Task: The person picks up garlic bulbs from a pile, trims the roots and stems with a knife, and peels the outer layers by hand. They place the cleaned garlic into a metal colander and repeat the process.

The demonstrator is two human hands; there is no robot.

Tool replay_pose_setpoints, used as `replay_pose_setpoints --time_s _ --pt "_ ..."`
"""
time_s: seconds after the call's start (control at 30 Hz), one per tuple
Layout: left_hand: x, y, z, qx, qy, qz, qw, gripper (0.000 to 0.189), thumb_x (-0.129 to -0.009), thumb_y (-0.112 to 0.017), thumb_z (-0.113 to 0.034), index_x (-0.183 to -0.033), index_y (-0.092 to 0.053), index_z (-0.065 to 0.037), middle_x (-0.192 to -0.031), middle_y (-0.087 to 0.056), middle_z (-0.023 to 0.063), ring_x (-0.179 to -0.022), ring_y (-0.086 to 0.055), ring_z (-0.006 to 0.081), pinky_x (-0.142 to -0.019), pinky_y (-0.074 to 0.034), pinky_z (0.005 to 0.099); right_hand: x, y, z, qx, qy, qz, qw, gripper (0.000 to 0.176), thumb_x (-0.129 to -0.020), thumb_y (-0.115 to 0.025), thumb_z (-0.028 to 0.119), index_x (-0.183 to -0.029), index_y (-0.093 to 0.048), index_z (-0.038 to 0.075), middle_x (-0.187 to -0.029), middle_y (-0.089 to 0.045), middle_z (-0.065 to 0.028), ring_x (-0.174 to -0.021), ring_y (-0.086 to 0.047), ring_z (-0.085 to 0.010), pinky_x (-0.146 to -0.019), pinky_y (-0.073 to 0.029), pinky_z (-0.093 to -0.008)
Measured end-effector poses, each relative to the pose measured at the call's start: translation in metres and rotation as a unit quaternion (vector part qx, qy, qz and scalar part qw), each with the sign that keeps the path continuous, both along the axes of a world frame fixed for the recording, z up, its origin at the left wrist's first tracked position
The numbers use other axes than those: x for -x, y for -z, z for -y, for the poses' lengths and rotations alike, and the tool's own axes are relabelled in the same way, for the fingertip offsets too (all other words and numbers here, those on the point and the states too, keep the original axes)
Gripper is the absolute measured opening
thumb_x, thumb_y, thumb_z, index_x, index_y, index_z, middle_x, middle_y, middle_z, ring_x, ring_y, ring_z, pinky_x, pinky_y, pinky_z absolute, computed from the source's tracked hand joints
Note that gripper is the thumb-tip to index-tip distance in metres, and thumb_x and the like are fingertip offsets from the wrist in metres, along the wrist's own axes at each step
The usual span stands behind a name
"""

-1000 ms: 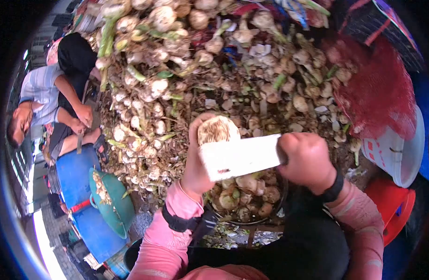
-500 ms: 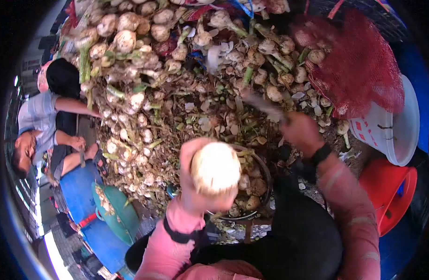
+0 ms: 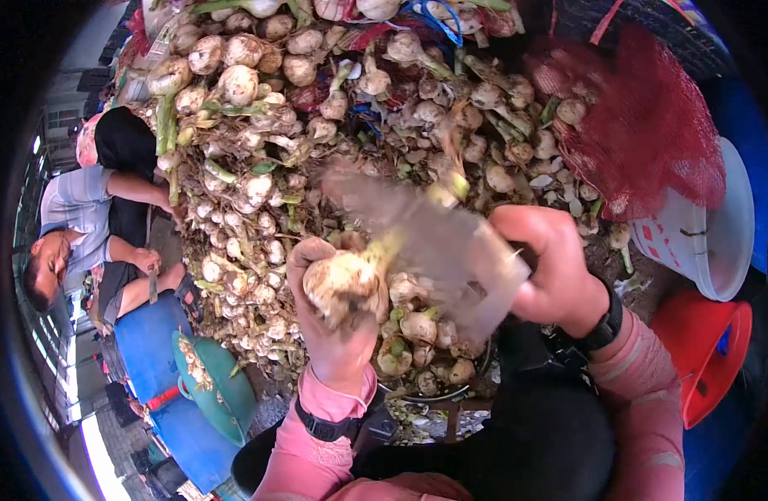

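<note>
Dirt-streaked pale round bulb (image 3: 342, 282) in the left hand's (image 3: 338, 341) curled fingers.
Beside its yellow-green stalk (image 3: 384, 249), the broad grey metal blade (image 3: 451, 250), gripped in the closed right hand (image 3: 559, 275), has swung in from well apart; a cut seems under way.

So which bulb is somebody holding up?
The bulb in the left hand, with its stem toward the blurry knife. The bulbs around it lie in the heap or the tub instead.
</note>
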State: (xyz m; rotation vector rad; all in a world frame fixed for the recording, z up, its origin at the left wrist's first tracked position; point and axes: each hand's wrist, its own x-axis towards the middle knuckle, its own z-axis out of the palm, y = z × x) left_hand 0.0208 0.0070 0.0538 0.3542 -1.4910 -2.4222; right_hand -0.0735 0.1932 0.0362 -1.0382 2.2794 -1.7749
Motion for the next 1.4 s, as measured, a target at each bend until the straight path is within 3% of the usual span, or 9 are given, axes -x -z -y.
replay_pose_setpoints --time_s 0.17,0.27,0.43,0.67,0.73,0.8,0.97,1.2,1.4 --pt "0.003 -0.02 0.013 -0.103 0.032 -0.037 0.993 0.066 -0.062 -0.071 -0.004 -0.115 -0.033 -0.009 -0.105 -0.049 0.0112 -0.092 -0.054 0.025 -0.075 -0.048 0.0335 -0.018 0.101 -0.015 -0.307 0.003 0.209 0.928 0.027 -0.068 -0.058 0.024 -0.077 -0.058 -0.001 -0.067 -0.056 -0.0218 -0.062 -0.055 -0.0371 -0.057 -0.044 -0.0404" --pt "-0.01 0.0 0.01 0.225 0.165 0.137 0.95 0.059 -0.059 -0.072 -0.007 -0.108 -0.039 -0.007 -0.099 -0.049 0.0098 -0.086 -0.054 0.0213 -0.074 -0.047 0.0315 -0.03 0.091 -0.027 -0.206 0.156 0.19 0.947 0.029 -0.07 -0.057 0.025 -0.079 -0.058 -0.003 -0.067 -0.056 -0.0231 -0.066 -0.056 -0.0388 -0.06 -0.045 -0.0405" --pt "-0.051 0.065 -0.026 0.68 0.483 0.018 0.551 0.044 -0.061 -0.065 -0.015 -0.102 -0.052 -0.009 -0.099 -0.048 0.0086 -0.095 -0.047 0.027 -0.079 -0.04 0.0357 -0.011 0.074 -0.03 -0.245 0.194 0.191 0.93 0.027 -0.073 -0.058 0.024 -0.077 -0.058 -0.003 -0.066 -0.055 -0.0231 -0.065 -0.055 -0.0389 -0.057 -0.044 -0.04" --pt "0.002 0.061 -0.024 0.488 0.637 0.127 0.584 0.03 -0.068 -0.065 -0.017 -0.095 -0.059 -0.005 -0.083 -0.055 0.0097 -0.079 -0.056 0.026 -0.07 -0.046 0.0374 -0.014 0.094 -0.038 -0.227 0.197 0.217 0.929 0.025 -0.072 -0.058 0.022 -0.08 -0.058 -0.002 -0.066 -0.055 -0.0216 -0.063 -0.055 -0.0375 -0.057 -0.044 -0.0388" --pt "0.038 0.089 -0.003 0.397 0.432 0.2 0.785 0.026 -0.075 -0.06 -0.023 -0.092 -0.061 -0.004 -0.081 -0.06 0.0125 -0.071 -0.06 0.0243 -0.068 -0.047 0.0351 -0.012 0.096 -0.039 -0.229 0.205 0.214 0.927 0.025 -0.072 -0.058 0.021 -0.08 -0.058 -0.002 -0.066 -0.056 -0.0216 -0.063 -0.055 -0.0374 -0.057 -0.044 -0.0389" --pt "0.09 0.104 0.01 0.478 0.23 0.168 0.831 0.033 -0.076 -0.057 -0.028 -0.097 -0.06 -0.003 -0.092 -0.061 0.0152 -0.078 -0.062 0.0247 -0.073 -0.047 0.0323 -0.01 0.101 -0.042 -0.214 0.209 0.21 0.931 0.026 -0.072 -0.057 0.021 -0.082 -0.058 -0.003 -0.065 -0.056 -0.0214 -0.062 -0.056 -0.0357 -0.057 -0.044 -0.0383" --pt "0.146 0.176 0.008 0.664 0.097 0.183 0.718 0.042 -0.072 -0.058 -0.029 -0.108 -0.055 -0.007 -0.091 -0.062 0.0159 -0.082 -0.06 0.0328 -0.075 -0.046 0.0391 -0.006 0.102 -0.038 -0.188 0.229 0.26 0.919 0.027 -0.072 -0.058 0.02 -0.086 -0.059 -0.003 -0.065 -0.057 -0.02 -0.06 -0.057 -0.0311 -0.057 -0.044 -0.0364" --pt "0.152 0.172 -0.01 0.648 0.119 0.143 0.739 0.035 -0.077 -0.056 -0.028 -0.102 -0.055 -0.004 -0.085 -0.063 0.0149 -0.078 -0.061 0.0271 -0.069 -0.047 0.0361 0.005 0.12 -0.051 -0.179 0.241 0.384 0.873 0.033 -0.074 -0.06 0.026 -0.09 -0.058 -0.003 -0.07 -0.059 -0.0166 -0.061 -0.055 -0.0209 -0.059 -0.044 -0.0324" --pt "0.08 0.078 -0.025 0.163 0.249 0.226 0.928 0.03 -0.079 -0.057 -0.012 -0.106 -0.047 -0.003 -0.085 -0.059 0.0079 -0.07 -0.055 0.0121 -0.061 -0.042 0.0222 0.027 0.1 -0.04 0.151 0.242 0.58 0.763 0.028 -0.085 -0.053 0.026 -0.095 -0.057 0.0 -0.085 -0.06 -0.0013 -0.067 -0.054 -0.0105 -0.063 -0.043 -0.024"
